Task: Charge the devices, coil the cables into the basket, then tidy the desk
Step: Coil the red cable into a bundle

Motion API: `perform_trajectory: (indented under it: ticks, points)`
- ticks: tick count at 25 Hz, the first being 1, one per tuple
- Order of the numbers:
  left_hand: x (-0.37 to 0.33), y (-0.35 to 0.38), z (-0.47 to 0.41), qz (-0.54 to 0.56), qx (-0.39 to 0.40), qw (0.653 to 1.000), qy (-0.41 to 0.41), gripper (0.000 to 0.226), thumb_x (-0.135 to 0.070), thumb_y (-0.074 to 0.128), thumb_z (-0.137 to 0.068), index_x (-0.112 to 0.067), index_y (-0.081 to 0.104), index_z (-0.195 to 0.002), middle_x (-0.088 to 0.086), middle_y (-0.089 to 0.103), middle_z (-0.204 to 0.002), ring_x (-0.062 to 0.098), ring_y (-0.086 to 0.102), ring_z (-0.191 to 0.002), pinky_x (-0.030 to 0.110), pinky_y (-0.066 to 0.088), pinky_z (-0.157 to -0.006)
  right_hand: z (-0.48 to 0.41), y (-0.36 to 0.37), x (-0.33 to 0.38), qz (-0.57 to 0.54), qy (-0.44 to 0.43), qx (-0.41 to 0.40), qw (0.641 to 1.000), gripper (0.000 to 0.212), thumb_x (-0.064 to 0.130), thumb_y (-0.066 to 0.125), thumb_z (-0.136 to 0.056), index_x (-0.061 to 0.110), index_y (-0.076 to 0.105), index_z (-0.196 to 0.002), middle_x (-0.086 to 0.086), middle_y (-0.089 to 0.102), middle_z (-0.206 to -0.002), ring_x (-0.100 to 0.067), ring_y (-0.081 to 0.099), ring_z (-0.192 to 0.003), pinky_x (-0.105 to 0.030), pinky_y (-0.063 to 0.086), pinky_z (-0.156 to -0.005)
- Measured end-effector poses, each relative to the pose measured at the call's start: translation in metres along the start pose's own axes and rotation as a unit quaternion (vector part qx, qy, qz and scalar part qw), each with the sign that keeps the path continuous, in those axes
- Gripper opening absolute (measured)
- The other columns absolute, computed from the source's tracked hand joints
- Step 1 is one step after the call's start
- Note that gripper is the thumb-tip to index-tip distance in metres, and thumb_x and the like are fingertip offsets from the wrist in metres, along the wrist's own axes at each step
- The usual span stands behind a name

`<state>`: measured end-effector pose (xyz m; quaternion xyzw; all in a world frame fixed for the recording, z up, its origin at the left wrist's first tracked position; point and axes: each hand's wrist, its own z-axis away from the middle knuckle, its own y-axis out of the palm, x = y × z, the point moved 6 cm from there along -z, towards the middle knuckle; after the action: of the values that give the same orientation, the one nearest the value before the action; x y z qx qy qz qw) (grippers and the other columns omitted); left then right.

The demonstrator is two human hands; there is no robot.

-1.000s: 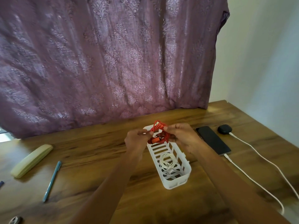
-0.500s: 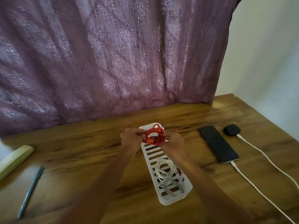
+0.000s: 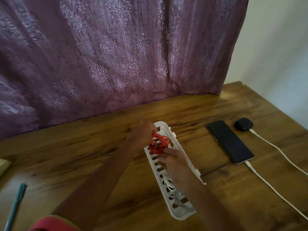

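Where the wooden table (image 3: 83,147) meets the left edge of the view, the corner of a pale yellowish object (image 3: 3,165) is seen, and a teal pen (image 3: 15,202) lies nearer, running out of the bottom of the frame. A purple patterned curtain (image 3: 116,55) hangs behind the table across most of the background. A red sleeve (image 3: 50,224) is seen at the bottom edge, on the left arm.

Towards the middle, the left hand (image 3: 141,135) is held over the far end of a white slotted basket (image 3: 181,214), with its fingers curled round the far side of a coiled red cable (image 3: 159,144). The coil sits at the far end of the basket, between its walls; whether it rests on the basket's floor cannot be told. The near side of the coil is pinched by the right hand (image 3: 173,161), which is reached in along the basket. Beneath the right wrist, a coiled white cable (image 3: 168,182) lies in the near half of the basket.

To the right of the basket, a black phone (image 3: 230,141) lies face up on the table with a white charging lead (image 3: 273,189) plugged into its near end. Just beyond it, a small dark earbud case (image 3: 243,124) is joined to a second white lead (image 3: 280,150), which runs off the right edge. A pale wall (image 3: 275,47) is seen at the far right.
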<state>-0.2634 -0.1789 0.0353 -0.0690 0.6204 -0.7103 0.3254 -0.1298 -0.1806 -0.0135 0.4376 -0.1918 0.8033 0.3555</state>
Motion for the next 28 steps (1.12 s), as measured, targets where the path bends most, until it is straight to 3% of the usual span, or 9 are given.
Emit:
perform_trajectory:
  ticks: [6,9,11,14,16,21,24,26,28]
  points:
    - [-0.012,0.014,-0.008,-0.076,0.043,0.996,0.005,0.040,-0.011,0.055,-0.090,-0.016,0.052,-0.130,0.009,0.056,-0.128,0.023,0.056,-0.111,0.026,0.044,-0.083,-0.011,0.000,-0.011,-0.044,0.061,-0.028,0.997,0.030,-0.008,0.045,-0.083,0.009,0.065,-0.099,-0.016,0.066,-0.104,-0.028,0.060,-0.101,-0.048,0.045,-0.097]
    - [-0.007,0.026,-0.017,-0.112,0.147,0.980,-0.070,0.054,-0.018,0.058,-0.091,-0.015,0.039,-0.141,0.008,0.046,-0.140,0.023,0.047,-0.126,0.031,0.039,-0.099,-0.012,-0.001,-0.011,-0.104,0.075,-0.028,0.991,0.032,-0.010,0.045,-0.082,0.007,0.066,-0.100,-0.016,0.066,-0.108,-0.023,0.063,-0.099,-0.048,0.043,-0.100]
    - [-0.003,0.031,-0.018,-0.114,0.167,0.974,-0.098,0.053,-0.021,0.056,-0.092,-0.011,0.038,-0.140,0.010,0.047,-0.139,0.024,0.047,-0.125,0.033,0.038,-0.101,-0.011,-0.002,-0.010,-0.143,0.076,-0.021,0.987,0.033,-0.012,0.043,-0.083,0.000,0.063,-0.106,-0.023,0.063,-0.114,-0.021,0.061,-0.094,-0.046,0.043,-0.101]
    - [-0.012,0.031,-0.009,-0.102,0.106,0.989,-0.028,0.045,-0.016,0.053,-0.092,-0.011,0.043,-0.136,0.011,0.051,-0.135,0.026,0.052,-0.119,0.034,0.042,-0.097,-0.010,-0.002,-0.011,-0.150,0.086,0.006,0.985,0.031,-0.007,0.044,-0.085,0.001,0.063,-0.108,-0.019,0.065,-0.112,-0.021,0.062,-0.098,-0.055,0.033,-0.107]
    - [-0.011,0.027,0.000,-0.079,0.049,0.996,0.011,0.052,-0.013,0.053,-0.091,-0.017,0.037,-0.141,0.009,0.051,-0.136,0.025,0.053,-0.119,0.031,0.045,-0.093,-0.011,0.001,-0.008,-0.156,0.087,0.025,0.984,0.029,-0.003,0.046,-0.086,0.005,0.063,-0.109,-0.014,0.067,-0.112,-0.022,0.062,-0.105,-0.057,0.028,-0.109]
    - [0.003,0.011,0.032,0.132,-0.135,0.982,0.013,0.045,-0.006,0.044,-0.092,-0.024,0.050,-0.133,0.002,0.056,-0.133,0.019,0.056,-0.117,0.027,0.046,-0.096,0.001,-0.004,0.006,-0.167,0.045,0.027,0.985,0.025,-0.003,0.050,-0.088,0.004,0.062,-0.109,-0.013,0.066,-0.112,-0.019,0.061,-0.105,-0.038,0.043,-0.102]
    - [0.006,0.010,0.067,0.201,-0.230,0.952,-0.014,0.038,-0.010,0.048,-0.093,-0.018,0.053,-0.130,0.000,0.055,-0.134,0.019,0.057,-0.116,0.016,0.037,-0.094,0.020,-0.019,0.022,-0.060,-0.058,-0.003,0.997,0.022,0.008,0.052,-0.092,0.020,0.062,-0.108,0.002,0.065,-0.109,-0.013,0.060,-0.107,-0.032,0.047,-0.097]
    - [0.006,0.015,0.092,0.253,-0.252,0.932,-0.062,0.039,-0.015,0.052,-0.093,-0.021,0.049,-0.132,0.001,0.061,-0.126,0.017,0.064,-0.101,0.008,0.038,-0.081,0.036,-0.032,0.034,0.055,-0.150,-0.020,0.987,0.019,0.017,0.053,-0.094,0.031,0.060,-0.104,0.014,0.063,-0.103,-0.003,0.059,-0.101,-0.024,0.049,-0.088]
    - [0.000,0.026,0.116,0.324,-0.236,0.909,-0.112,0.041,-0.019,0.052,-0.093,-0.024,0.045,-0.134,-0.004,0.066,-0.112,0.004,0.064,-0.077,0.002,0.042,-0.061,0.048,-0.048,0.038,0.143,-0.208,-0.038,0.967,0.022,0.025,0.053,-0.093,0.030,0.057,-0.115,0.013,0.062,-0.109,-0.002,0.057,-0.104,-0.021,0.048,-0.084]
